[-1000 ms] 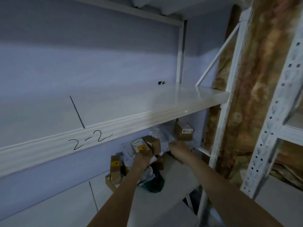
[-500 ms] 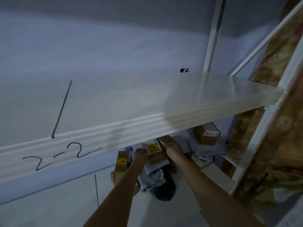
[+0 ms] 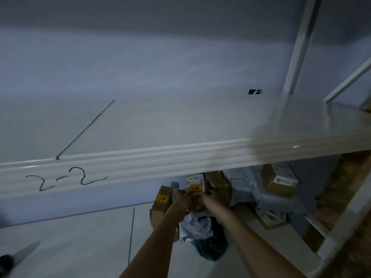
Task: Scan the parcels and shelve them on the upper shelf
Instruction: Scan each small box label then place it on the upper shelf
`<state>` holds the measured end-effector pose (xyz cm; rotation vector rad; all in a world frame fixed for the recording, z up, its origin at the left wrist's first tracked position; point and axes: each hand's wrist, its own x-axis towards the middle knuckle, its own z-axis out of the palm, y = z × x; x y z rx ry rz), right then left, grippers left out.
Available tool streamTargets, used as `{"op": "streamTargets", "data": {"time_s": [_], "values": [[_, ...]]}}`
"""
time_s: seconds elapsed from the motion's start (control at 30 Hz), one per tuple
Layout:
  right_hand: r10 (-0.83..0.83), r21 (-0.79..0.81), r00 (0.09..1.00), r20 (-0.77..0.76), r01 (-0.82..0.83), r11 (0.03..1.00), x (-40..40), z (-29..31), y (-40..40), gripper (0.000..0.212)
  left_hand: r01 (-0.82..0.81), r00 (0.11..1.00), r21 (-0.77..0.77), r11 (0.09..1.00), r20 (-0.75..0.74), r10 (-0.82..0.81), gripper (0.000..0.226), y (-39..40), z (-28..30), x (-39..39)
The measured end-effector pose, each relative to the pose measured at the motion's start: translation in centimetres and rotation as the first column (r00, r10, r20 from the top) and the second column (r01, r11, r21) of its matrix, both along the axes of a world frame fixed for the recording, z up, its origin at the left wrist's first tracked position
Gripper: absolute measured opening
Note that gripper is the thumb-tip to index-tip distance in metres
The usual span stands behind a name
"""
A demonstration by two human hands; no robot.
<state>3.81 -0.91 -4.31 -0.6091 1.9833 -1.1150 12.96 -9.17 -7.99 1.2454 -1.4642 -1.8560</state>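
White steel shelving fills the view against a pale wall; the light is dim. The small cardboard parcel [image 3: 195, 190] sits on the lower shelf [image 3: 80, 247], right of centre, just under the front lip of the upper shelf [image 3: 180, 125], which is marked "2-2". A white shipping label and a yellow warning sticker face the camera.

The left hand [image 3: 183, 199] grips the parcel's left side and the right hand [image 3: 210, 197] grips its right side, fingers curled around the edges.

Handling judgement: the box looks stiff and light enough for a two-sided hold. The yellow sticker suggests fragile contents, though blur prevents reading it. Hold the side faces near the lower corners, keep the label uncovered for scanning, and avoid squeezing the panels.

Around it lie grey poly mailers [image 3: 247, 183], soft and likely slippery, a second brown box [image 3: 162, 199] just left, and a larger labelled box [image 3: 279, 181] to the far right. A dark green bag [image 3: 210, 247] lies nearer.
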Motion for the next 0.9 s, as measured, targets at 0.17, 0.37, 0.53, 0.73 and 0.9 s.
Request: {"op": "streamTargets", "data": {"time_s": [0.17, 0.37, 0.53, 0.73, 0.9], "values": [[-0.06, -0.077, 0.997, 0.047, 0.063, 0.995, 0.0, -0.5, 0.6, 0.027, -0.081, 0.996, 0.033, 0.996, -0.047, 0.082, 0.02, 3.0, 1.7, 1.5], [0.077, -0.184, 0.924, 0.374, -0.007, 0.983, -0.4, -1.4, 2.9, 0.03, -0.153, 0.976, 0.099, 0.983, -0.142, 0.166, 0.037, 5.0, 1.3, 3.8], [0.309, -0.216, 0.87, 0.384, -0.24, 0.946, -0.8, -1.7, 4.4, 0.037, -0.088, 0.99, -0.03, 0.996, -0.111, 0.084, 0.033, 6.5, 1.9, 6.8], [0.434, -0.276, 0.79, 0.432, -0.343, 0.898, 1.5, -1.3, 3.9, 0.051, 0.009, 0.998, -0.023, 1.0, -0.067, -0.011, 0.028, 9.2, 3.1, 11.1], [0.532, -0.326, 0.747, 0.398, -0.427, 0.843, 4.3, -0.3, 4.3, 0.042, -0.032, 0.999, -0.04, 0.999, -0.029, 0.031, 0.048, 9.8, 4.1, 14.6]]}}
